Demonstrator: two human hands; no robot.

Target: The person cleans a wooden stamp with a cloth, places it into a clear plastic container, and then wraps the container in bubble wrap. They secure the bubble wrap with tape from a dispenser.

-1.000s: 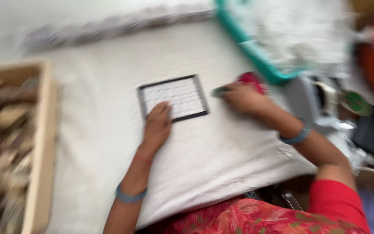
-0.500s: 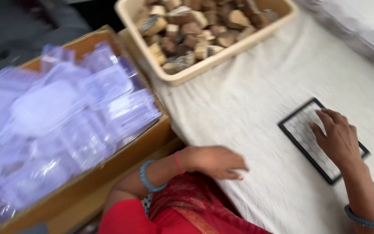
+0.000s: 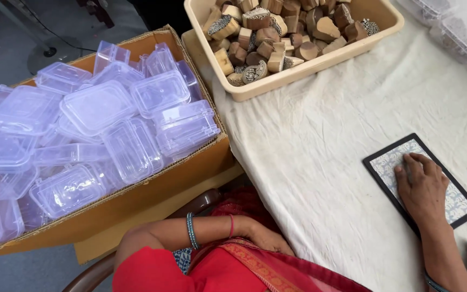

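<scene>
Two bare hands belong to a person in red clothing, seen from above. Their right hand [image 3: 421,189] lies open and flat, palm down, on a black-framed patterned card [image 3: 421,183] that sits on a wrinkled white cloth [image 3: 320,151] covering the table. Their left hand [image 3: 268,237] rests low against the body near the lap, holding nothing that shows; its fingers are partly hidden by red fabric, so I cannot tell how they are curled.

Judging by the layout, the card looks placed and steadied, while nothing has yet been taken from either container. A beige tub [image 3: 293,75] of carved wooden stamp blocks [image 3: 268,38] stands at the table's far edge. Beside the table, a cardboard box [image 3: 152,186] holds many clear plastic lidded containers [image 3: 93,130]. Grey floor shows beyond.
</scene>
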